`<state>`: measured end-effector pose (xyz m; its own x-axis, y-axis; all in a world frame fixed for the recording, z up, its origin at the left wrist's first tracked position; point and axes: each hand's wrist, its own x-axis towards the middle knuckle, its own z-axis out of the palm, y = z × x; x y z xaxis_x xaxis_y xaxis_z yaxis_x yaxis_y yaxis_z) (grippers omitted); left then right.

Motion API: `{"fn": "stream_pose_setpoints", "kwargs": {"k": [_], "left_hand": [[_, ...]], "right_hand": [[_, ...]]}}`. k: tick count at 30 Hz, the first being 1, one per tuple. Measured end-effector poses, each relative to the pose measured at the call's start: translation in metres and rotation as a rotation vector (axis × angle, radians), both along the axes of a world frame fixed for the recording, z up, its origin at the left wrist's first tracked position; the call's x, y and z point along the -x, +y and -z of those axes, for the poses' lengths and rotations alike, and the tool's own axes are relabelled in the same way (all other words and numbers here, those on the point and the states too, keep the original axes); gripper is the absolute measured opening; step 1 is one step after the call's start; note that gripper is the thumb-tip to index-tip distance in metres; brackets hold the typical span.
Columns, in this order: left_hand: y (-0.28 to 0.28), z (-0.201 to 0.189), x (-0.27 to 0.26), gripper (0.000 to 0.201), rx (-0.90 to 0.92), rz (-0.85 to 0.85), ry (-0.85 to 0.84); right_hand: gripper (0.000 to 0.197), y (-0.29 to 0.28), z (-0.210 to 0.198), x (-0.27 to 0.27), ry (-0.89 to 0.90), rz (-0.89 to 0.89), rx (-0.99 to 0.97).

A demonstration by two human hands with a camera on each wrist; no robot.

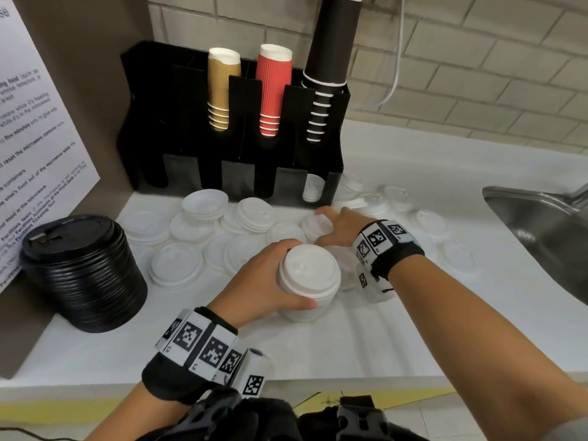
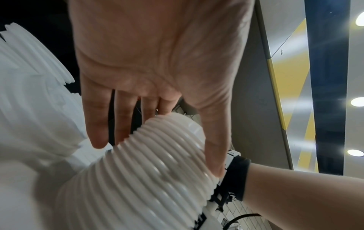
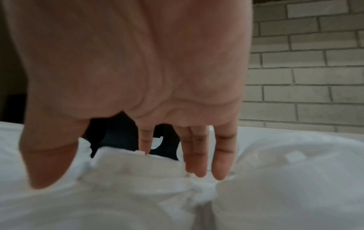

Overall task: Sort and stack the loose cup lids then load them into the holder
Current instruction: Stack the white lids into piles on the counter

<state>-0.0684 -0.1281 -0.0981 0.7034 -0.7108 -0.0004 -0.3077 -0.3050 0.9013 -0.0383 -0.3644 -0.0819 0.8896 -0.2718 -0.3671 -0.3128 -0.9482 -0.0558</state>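
Left wrist view: fingers point(image 2: 98, 124) and thumb of the left hand point(image 1: 264, 281) curled round a tall stack of white lids point(image 1: 307, 281), ribbed rims nested one on another, base down on the counter point(image 1: 350, 338). Right wrist view, somewhat blurred: fingers point(image 3: 220, 163) of the right hand point(image 1: 337, 227) spread wide and reaching down, tips touching a loose white lid point(image 1: 313, 226) just beyond the held stack, thumb on the near side; not yet clearly closed on it. Around those fingertips, more loose white lids point(image 1: 203, 202) scattered singly and in short piles across the counter, some overlapping. Farther out to the left, a tall stack of black lids point(image 1: 86, 272) standing apart. Behind everything, the black holder point(image 1: 235, 173) against the wall, cups point(image 1: 275, 90) in its upper slots, a few white lids showing in the lower slot nearest the right hand, the other lower slots dark.

Step in hand, by judgement: gathering white lids onto the growing stack; loading not begun for this stack. Next move calls for pinching the touched lid by its rim, lifting it clear of its neighbours, and seating it squarely dome-up on the stack.
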Motion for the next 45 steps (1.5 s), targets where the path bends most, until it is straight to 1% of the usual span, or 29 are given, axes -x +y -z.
{"fn": "stream_pose_setpoints", "kwargs": {"k": [2,4,6,8,10,13,15,17,19,21,23,24,27,30,33,38,45], "left_hand": [[0.0,-0.001,0.001,0.071,0.004,-0.001,0.004],[0.0,-0.002,0.001,0.069,-0.001,-0.007,0.006],[-0.001,-0.003,0.001,0.071,-0.011,-0.014,0.002],[-0.002,-0.003,0.001,0.074,-0.019,-0.02,0.005],[-0.002,-0.002,0.001,0.076,-0.032,-0.02,0.008],[-0.003,-0.002,0.001,0.076,-0.044,-0.014,0.01],[-0.003,-0.002,0.001,0.077,-0.043,-0.016,0.018],[-0.004,-0.002,0.001,0.079,-0.046,-0.018,0.03],[-0.003,-0.001,0.0,0.082,-0.048,-0.016,0.034],[-0.002,0.0,0.0,0.089,-0.044,-0.013,0.034],[-0.001,0.001,0.001,0.1,-0.038,-0.009,0.043],[-0.001,0.001,0.002,0.102,-0.029,-0.007,0.052],[-0.001,0.002,0.003,0.1,0.004,-0.001,0.068],[-0.002,0.004,0.001,0.114,-0.01,-0.021,0.062],[-0.003,0.005,0.001,0.123,-0.013,-0.024,0.068],[-0.005,0.006,0.003,0.127,-0.007,-0.024,0.087],[-0.007,0.004,0.005,0.127,0.009,-0.029,0.09]], "right_hand": [[0.076,0.005,0.001,-0.003,-0.014,-0.036,0.022],[0.07,0.01,0.002,-0.007,-0.028,-0.068,0.017],[0.066,0.011,-0.001,-0.01,-0.027,-0.071,-0.014],[0.061,0.006,-0.011,-0.011,-0.053,-0.049,-0.09],[0.052,-0.001,-0.027,-0.009,-0.116,0.001,-0.238],[0.036,-0.007,-0.05,0.006,-0.289,0.124,-0.581],[0.03,-0.004,-0.058,0.023,-0.405,0.173,-0.762],[0.03,0.004,-0.06,0.043,-0.526,0.174,-0.868],[0.028,0.016,-0.055,0.063,-0.652,0.148,-0.905],[0.023,0.027,-0.046,0.082,-0.756,0.128,-0.922],[0.017,0.036,-0.035,0.1,-0.804,0.111,-0.913],[0.018,0.041,-0.031,0.107,-0.814,0.097,-0.888],[0.028,0.053,-0.022,0.123,-0.827,0.013,-0.769],[0.035,0.062,-0.016,0.127,-0.813,-0.066,-0.71],[0.038,0.064,-0.013,0.127,-0.802,-0.088,-0.677],[0.037,0.063,-0.012,0.126,-0.785,-0.113,-0.66],[0.037,0.065,-0.011,0.128,-0.76,-0.161,-0.542]]}}
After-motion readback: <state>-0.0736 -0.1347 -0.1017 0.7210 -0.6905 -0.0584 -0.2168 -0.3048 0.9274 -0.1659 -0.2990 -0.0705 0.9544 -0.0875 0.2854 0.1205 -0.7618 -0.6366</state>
